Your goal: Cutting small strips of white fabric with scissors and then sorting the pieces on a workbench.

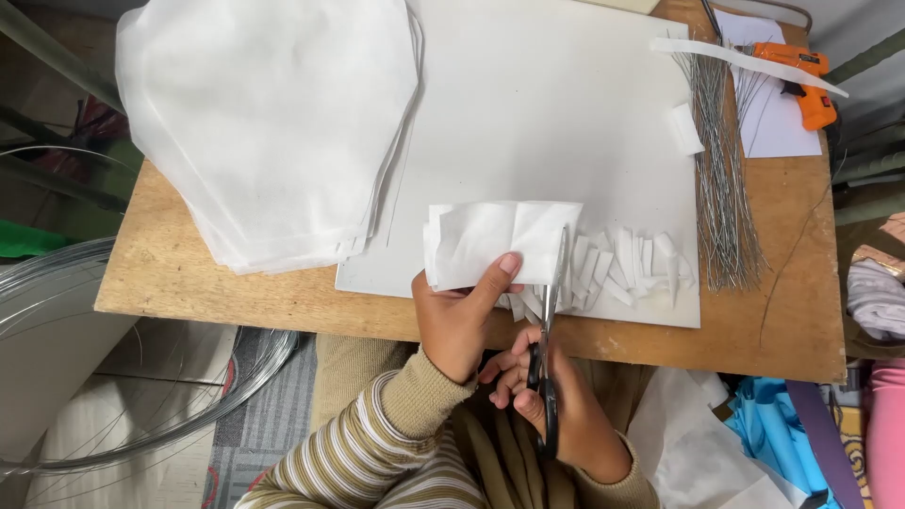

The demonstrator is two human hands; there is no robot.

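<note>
Left hand [455, 316] pinches the folded fabric [500, 243] at the board's [528, 104] near edge while the right hand [556, 405], closed round the scissors [549, 330], drives blades up it, best kept parallel to the strips [622, 269] for even widths.

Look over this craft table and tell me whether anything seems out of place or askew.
One thing stands out: the stack of large white fabric sheets overhangs the wooden table's far left corner. Otherwise, the small cut white strips lie loosely scattered beside the black-handled scissors, on the white board.
</note>
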